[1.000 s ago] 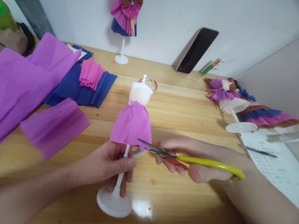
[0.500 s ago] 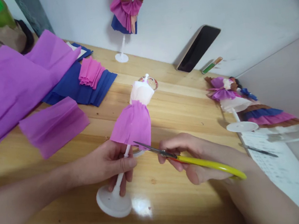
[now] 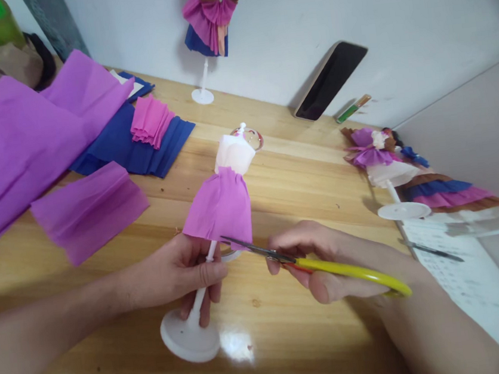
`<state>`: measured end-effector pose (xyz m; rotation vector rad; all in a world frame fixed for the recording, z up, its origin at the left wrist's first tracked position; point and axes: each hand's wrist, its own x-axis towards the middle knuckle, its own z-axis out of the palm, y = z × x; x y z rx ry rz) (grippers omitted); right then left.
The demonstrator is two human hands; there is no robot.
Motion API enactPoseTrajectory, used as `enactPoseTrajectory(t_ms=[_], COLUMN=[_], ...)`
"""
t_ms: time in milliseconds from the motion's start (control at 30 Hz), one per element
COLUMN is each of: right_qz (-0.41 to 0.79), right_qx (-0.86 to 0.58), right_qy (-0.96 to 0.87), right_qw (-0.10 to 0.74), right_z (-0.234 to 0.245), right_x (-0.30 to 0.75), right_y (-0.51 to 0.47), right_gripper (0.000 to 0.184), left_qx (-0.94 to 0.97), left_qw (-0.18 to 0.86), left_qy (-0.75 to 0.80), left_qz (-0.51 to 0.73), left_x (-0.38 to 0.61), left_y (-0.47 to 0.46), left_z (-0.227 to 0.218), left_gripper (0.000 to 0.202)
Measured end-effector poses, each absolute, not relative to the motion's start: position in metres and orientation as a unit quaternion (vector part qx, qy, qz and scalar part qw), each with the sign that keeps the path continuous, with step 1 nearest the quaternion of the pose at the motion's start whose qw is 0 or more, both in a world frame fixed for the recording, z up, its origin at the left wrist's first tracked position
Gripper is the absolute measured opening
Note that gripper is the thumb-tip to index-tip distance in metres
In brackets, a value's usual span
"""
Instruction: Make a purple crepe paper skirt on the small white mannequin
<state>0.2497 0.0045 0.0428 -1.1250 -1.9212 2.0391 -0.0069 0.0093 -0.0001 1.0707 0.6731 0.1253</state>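
Observation:
A small white dress-form stand [image 3: 197,304] lies tilted over the table, its round base toward me. It wears a white paper top [image 3: 233,154] and a purple crepe-paper skirt [image 3: 220,205]. My left hand [image 3: 191,271] is closed around the stand's pole, just below the hem. In my right hand [image 3: 316,257] are scissors [image 3: 349,271] with yellow handles, their dark blades reaching along the lower edge of the skirt. Whether the blades touch the paper I cannot tell. A loose purple crepe piece [image 3: 92,211] rests left of the skirt.
Purple crepe paper [image 3: 43,120], folded blue paper [image 3: 113,142] and a pink pleated piece [image 3: 152,122] lie at left. A dressed stand [image 3: 203,96] and a phone [image 3: 331,80] are by the wall. Another dressed doll form [image 3: 403,211] and a written sheet [image 3: 463,288] lie at right.
Almost nothing differs. The dress form and the scissors have shifted very slightly, and both hands keep their hold.

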Motion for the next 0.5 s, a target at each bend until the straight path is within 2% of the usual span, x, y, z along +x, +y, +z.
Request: enactPoseTrajectory(t_ms=[200, 500], right_qz=[0.658, 0.654], right_qx=[-0.361, -0.353], right_qy=[-0.657, -0.666], right_qw=[0.074, 0.063], right_z=[0.0412, 0.0366], right_x=[0.2492, 0.2504], right_y=[0.0052, 0.0067], right_gripper=[0.060, 0.066], left_qx=[0.492, 0.491], left_qw=[0.810, 0.812], left_qy=[0.313, 0.309], left_qz=[0.065, 0.060], left_x=[-0.0063, -0.0077], left_y=[0.0090, 0.0073], left_z=[-0.0015, -0.0027], left_gripper=[0.051, 0.052])
